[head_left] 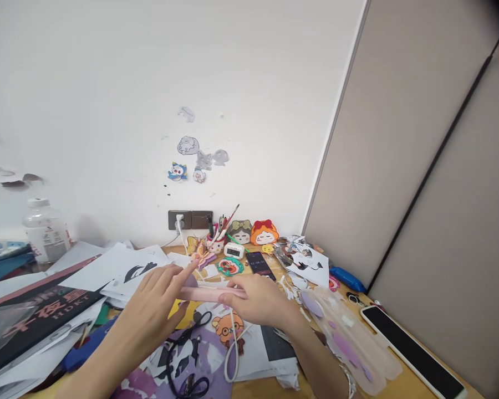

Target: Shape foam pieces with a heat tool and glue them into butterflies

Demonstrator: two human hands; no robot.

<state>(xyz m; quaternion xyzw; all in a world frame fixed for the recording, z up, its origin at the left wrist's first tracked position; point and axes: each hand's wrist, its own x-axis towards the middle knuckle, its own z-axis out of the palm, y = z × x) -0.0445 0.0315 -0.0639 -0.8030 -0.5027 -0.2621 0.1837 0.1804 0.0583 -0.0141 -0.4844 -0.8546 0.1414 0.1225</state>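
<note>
My right hand (261,302) is closed around one end of a long pink slim object (205,293), held level above the desk. My left hand (161,292) rests its fingers on the other end, the forefinger stretched out toward the wall. Under the hands lie black-handled scissors (187,346) and a white cable (232,349) on printed cartoon sheets (228,327) of purple and orange figures.
Paper cut-outs (305,257), a dark phone (260,262), a small white clock (233,250) and a brush cup (216,241) crowd the back of the desk. A white tablet (413,349) lies at the right edge, a plastic bottle (45,230) at far left, and paper piles (87,277) beside it.
</note>
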